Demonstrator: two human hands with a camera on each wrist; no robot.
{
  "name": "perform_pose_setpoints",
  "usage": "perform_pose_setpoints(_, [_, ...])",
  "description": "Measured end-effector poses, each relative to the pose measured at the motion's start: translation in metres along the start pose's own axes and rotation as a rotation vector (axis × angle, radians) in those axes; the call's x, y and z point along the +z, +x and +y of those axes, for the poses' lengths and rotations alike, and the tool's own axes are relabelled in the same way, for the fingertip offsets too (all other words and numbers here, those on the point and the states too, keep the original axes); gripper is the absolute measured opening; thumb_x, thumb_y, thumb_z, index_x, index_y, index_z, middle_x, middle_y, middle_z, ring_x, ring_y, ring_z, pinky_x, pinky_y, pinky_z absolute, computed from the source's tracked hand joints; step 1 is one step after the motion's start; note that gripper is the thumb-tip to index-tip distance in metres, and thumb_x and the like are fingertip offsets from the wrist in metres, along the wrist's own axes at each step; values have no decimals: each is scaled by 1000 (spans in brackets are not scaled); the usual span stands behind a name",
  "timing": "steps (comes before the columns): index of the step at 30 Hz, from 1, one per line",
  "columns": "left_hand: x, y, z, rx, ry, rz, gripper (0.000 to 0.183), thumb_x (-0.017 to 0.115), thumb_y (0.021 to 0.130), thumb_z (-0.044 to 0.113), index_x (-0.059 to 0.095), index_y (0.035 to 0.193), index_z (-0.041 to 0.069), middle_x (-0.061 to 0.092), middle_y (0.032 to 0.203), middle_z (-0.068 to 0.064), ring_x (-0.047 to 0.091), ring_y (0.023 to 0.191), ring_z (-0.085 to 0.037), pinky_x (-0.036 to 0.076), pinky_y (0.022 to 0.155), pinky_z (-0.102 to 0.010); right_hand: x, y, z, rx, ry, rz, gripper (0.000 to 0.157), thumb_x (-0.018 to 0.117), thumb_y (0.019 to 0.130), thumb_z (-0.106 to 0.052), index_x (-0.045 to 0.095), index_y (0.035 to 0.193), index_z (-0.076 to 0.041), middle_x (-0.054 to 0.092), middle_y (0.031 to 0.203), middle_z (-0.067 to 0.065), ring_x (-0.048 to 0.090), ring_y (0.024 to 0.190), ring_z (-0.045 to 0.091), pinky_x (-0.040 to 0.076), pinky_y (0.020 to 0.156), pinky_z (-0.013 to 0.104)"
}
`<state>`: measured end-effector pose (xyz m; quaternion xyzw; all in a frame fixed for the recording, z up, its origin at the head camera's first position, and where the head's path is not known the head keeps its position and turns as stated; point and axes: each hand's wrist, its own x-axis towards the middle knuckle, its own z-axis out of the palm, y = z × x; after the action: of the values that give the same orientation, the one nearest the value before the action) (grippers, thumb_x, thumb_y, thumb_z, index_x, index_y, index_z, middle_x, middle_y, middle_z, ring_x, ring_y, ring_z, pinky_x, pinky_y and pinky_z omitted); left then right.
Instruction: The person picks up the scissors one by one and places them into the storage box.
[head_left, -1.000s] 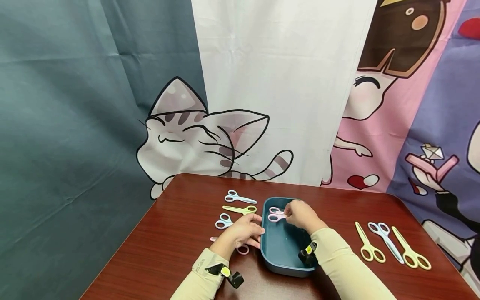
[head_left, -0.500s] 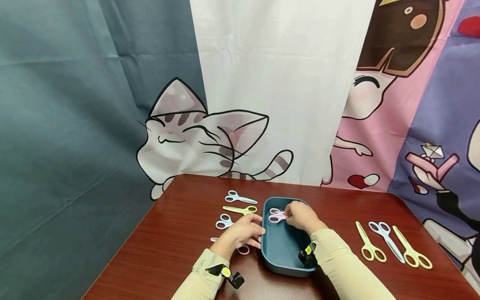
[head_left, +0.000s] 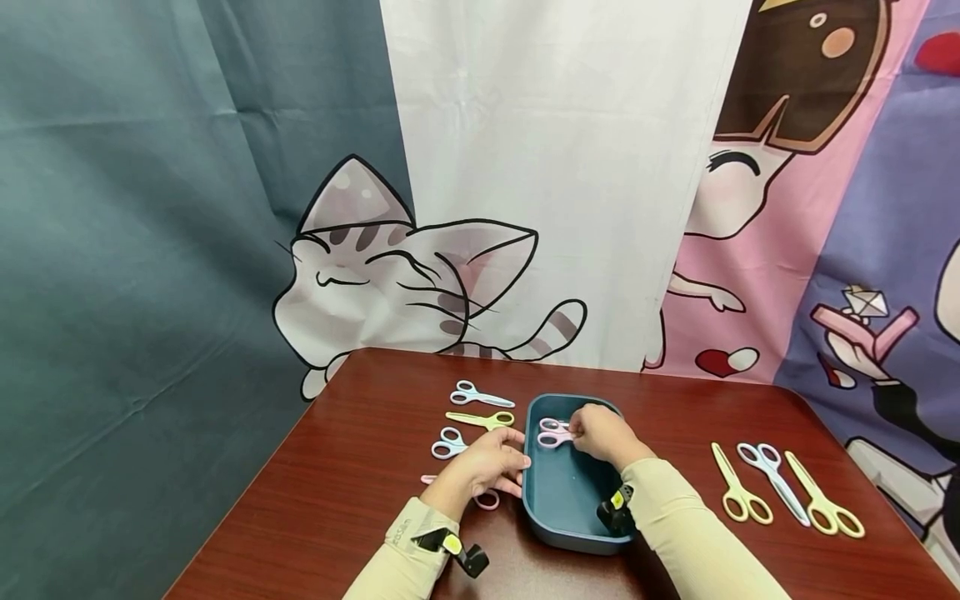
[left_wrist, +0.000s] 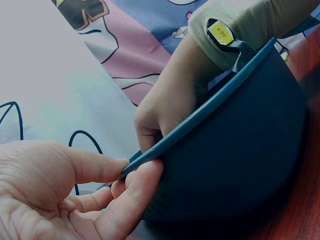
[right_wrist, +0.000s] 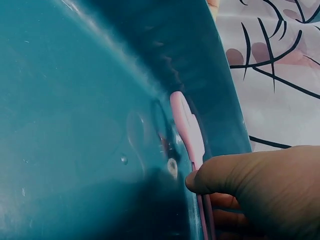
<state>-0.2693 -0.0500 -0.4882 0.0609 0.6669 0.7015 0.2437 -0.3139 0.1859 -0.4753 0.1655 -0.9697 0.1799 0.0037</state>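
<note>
A blue-teal rectangular bin [head_left: 573,500] stands on the table. My left hand [head_left: 489,462] pinches its left rim between thumb and fingers, as the left wrist view shows at the rim [left_wrist: 210,105]. Inside the bin's far part, my right hand [head_left: 606,433] pinches small pink scissors [head_left: 553,432], handles pointing left. In the right wrist view the pink scissors [right_wrist: 187,127] stand edge-on close to the bin's wall, gripped with the thumb on one side; the fingers behind are partly hidden. A second pair with a pink handle [head_left: 487,499] lies partly hidden under my left hand.
Left of the bin lie light-blue scissors [head_left: 480,395], yellow-green scissors [head_left: 480,419] and another light-blue pair [head_left: 447,443], partly covered by my left hand. On the right lie yellow scissors [head_left: 741,500], blue-white scissors [head_left: 772,481] and more yellow scissors [head_left: 825,504]. A printed curtain [head_left: 525,167] hangs behind.
My right hand and the pink scissors have shifted very slightly down in the head view, toward the near side. The left hand and the bin stay where they were.
</note>
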Motion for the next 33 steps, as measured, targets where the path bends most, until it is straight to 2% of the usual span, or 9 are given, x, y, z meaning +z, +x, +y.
perform_pose_setpoints(10, [0,-1,0,2,2,-1,44,62,93,-6,44,134,-4,62,87,-10,59,60,-16,58,46,-26,2,0,0,-24,-34,-17,12,72,82,-2,67,77,-11,54,69,-1,48,64,17,40,57,27])
perform_pose_setpoints(15, [0,-1,0,1,4,2,45,62,93,-6,44,134,-3,62,86,-8,59,59,-16,58,46,-26,2,-2,-1,-42,-55,-15,7,74,83,-2,70,81,-8,58,75,0,50,68,16,46,61,30])
perform_pose_setpoints(19, [1,-1,0,-5,8,5,46,62,93,-6,44,135,-3,62,86,-9,59,59,-16,58,46,-26,4,-2,-1,-52,-62,-9,7,75,83,-3,71,82,-9,60,76,-1,51,69,15,50,64,30])
perform_pose_setpoints(25, [1,-1,-1,-16,9,2,47,63,93,-6,43,136,-3,63,89,-12,59,59,-16,58,46,-26,8,-2,0,-53,-60,-22,10,75,85,-2,71,81,-10,59,74,-1,51,68,16,50,63,30])
perform_pose_setpoints(33, [1,0,0,-12,9,8,48,64,92,-6,43,135,-3,61,84,-7,58,59,-16,58,46,-25,9,-1,-1,-61,-78,-28,10,76,86,-3,70,84,-9,57,75,-1,51,69,16,50,64,31])
